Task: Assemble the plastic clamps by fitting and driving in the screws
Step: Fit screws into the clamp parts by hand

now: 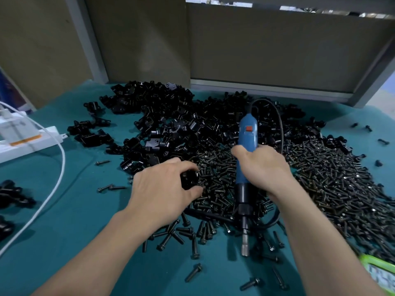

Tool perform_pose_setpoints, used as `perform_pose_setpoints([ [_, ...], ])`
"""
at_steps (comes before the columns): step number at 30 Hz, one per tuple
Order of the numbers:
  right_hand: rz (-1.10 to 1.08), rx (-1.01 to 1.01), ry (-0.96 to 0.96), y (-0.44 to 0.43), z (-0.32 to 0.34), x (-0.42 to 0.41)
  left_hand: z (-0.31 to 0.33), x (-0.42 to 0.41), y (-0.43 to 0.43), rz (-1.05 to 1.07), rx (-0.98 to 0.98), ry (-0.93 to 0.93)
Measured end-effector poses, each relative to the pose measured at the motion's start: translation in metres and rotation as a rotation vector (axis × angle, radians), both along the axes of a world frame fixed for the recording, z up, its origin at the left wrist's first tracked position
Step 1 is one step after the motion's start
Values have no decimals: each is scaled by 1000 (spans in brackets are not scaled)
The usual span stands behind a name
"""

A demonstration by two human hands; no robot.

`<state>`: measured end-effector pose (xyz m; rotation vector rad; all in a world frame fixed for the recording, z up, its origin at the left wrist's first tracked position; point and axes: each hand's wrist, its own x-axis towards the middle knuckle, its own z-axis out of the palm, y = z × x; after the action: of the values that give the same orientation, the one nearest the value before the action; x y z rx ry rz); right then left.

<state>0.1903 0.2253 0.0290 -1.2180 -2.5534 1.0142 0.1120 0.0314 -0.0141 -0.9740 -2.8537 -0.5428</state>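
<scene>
- Screwdriver (pixel 245 146) runs 12 to 6 o'clock, bit toward 6, with the right hand (pixel 263 167) fingers wrapped round it over the screws (pixel 320 167).
- Left hand (pixel 160 189) fingers pinch a clamp (pixel 189 178) at the pile's 9 o'clock edge.
- Open bench (pixel 74 231) at 7 o'clock.

Counter (pixel 64 231) has a teal cover. Heap of black plastic clamps (pixel 162 107) sits back-centre, running straight into a dense heap of black screws (pixel 320 171) on the right. Loose screws (pixel 193 272) are scattered over the near edge, a few more at far right. White power strip (pixel 27 144) is at the left edge, with a white cable (pixel 61 167) curving down toward the front-left. Small clamp cluster (pixel 12 195) at far left. Green-rimmed item (pixel 382 272) in the front-right corner, mostly cut off.
</scene>
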Motion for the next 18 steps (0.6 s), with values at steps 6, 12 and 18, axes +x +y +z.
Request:
perform_pose_setpoints([
  [6,-4,158,-93,-2,0,1,-6,-7,-4,-48,409,-355],
  [12,-34,462,-12,-16,12,3,-7,-15,-5,-7,697,-416],
  [18,406,230,126,-38,8,-5,-10,-22,-4,73,961,-532],
])
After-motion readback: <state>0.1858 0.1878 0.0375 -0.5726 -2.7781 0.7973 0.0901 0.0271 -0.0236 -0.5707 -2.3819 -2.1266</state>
